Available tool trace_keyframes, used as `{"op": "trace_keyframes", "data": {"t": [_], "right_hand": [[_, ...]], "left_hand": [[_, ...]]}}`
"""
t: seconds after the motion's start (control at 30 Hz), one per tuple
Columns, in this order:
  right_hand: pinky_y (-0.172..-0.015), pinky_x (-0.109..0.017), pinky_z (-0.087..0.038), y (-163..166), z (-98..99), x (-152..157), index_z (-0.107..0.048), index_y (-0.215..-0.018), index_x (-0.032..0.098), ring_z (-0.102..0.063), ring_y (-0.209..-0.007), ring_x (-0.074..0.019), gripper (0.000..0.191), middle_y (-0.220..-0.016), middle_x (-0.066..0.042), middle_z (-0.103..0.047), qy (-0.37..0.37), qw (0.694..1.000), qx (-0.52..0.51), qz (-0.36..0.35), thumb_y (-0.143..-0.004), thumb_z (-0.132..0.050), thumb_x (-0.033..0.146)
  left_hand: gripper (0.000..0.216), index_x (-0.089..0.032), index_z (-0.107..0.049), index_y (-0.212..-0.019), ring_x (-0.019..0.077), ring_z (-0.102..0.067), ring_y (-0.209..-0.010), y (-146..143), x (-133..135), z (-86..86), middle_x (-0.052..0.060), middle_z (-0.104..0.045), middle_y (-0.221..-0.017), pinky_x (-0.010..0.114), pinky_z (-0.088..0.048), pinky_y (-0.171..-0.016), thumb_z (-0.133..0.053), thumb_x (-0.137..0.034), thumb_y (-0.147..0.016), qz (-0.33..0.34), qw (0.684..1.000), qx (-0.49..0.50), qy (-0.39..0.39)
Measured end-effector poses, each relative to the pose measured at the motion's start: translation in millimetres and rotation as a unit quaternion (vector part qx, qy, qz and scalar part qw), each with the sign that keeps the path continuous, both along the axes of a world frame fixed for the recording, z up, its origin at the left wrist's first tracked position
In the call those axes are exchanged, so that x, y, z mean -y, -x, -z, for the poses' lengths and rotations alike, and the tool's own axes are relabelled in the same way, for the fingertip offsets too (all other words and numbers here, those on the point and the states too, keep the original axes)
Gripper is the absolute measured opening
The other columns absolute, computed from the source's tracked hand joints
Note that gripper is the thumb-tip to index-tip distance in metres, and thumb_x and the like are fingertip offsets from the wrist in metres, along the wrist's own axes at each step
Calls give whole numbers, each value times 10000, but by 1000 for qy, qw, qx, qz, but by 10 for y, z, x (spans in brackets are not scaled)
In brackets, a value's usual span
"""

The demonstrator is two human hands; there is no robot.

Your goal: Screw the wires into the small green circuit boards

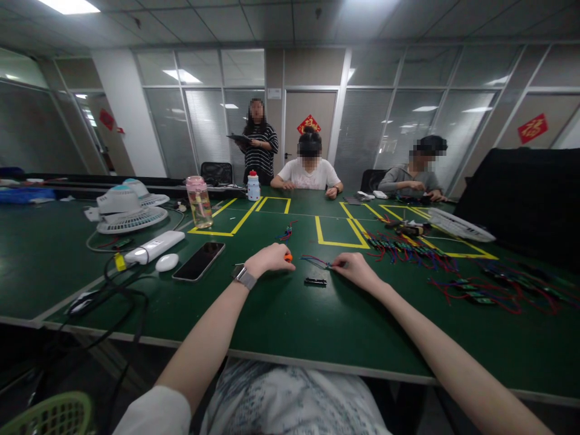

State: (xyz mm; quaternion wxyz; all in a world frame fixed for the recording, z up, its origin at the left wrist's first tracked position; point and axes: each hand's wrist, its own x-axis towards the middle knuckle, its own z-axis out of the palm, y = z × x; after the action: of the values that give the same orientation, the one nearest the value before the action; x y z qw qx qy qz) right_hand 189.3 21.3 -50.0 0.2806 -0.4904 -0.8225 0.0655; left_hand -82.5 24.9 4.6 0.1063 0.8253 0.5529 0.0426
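Note:
My left hand (pixel 269 258), with a watch on the wrist, rests on the green table (pixel 290 314) with its fingers closed around a small orange-handled tool (pixel 288 258). My right hand (pixel 356 267) pinches the end of a short bundle of coloured wires (pixel 317 261) that lies between the two hands. A small black connector part (pixel 315 281) lies on the table just in front of the wires, touched by neither hand.
A black phone (pixel 199 261), a white mouse (pixel 167 262), a white power strip (pixel 154 246) and cables lie to the left. Two fans (pixel 129 212) and a bottle (pixel 199 201) stand behind. Piles of wired parts (pixel 475 290) lie at right. Three people are at the far side.

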Motion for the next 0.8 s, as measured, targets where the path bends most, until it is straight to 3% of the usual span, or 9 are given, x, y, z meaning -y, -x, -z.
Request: {"op": "trace_keyframes", "data": {"t": [0.23, 0.4, 0.6, 0.8], "right_hand": [[-717, -284, -520, 333, -20, 209, -733, -735, 180, -681, -736, -181, 137, -776, -50, -743, 23, 986, -152, -59, -758, -652, 288], [-686, -256, -510, 453, 16, 322, -725, -736, 190, -669, -698, -153, 111, -755, -31, -733, 26, 987, -108, -112, -777, -641, 249], [-726, -253, -511, 361, 23, 371, -705, -791, 188, -669, -761, -149, 126, -829, -45, -724, -29, 988, -26, -149, -820, -583, 191], [-790, -280, -527, -13, 68, 645, -701, -844, 210, -678, -839, -174, 170, -898, -59, -725, -29, 995, -2, -93, -864, -534, 232]], "left_hand": [[308, -185, -690, -937, 199, -638, -817, 95, -69, 5, 91, -699, -965, 243, -418, -642, -629, -441, -777, -30, 999, -3, -37], [263, -210, -700, -951, 208, -655, -839, 134, -106, 34, 92, -703, -992, 242, -446, -665, -670, -370, -745, -41, 998, -8, -40], [331, -184, -690, -1005, 248, -656, -888, 236, -150, 25, 134, -680, -1072, 276, -463, -701, -648, -401, -758, -71, 996, -14, -46], [325, -183, -692, -985, 235, -647, -902, 254, -152, -3, 120, -685, -1051, 267, -452, -733, -632, -415, -766, -63, 997, -14, -40]]}}
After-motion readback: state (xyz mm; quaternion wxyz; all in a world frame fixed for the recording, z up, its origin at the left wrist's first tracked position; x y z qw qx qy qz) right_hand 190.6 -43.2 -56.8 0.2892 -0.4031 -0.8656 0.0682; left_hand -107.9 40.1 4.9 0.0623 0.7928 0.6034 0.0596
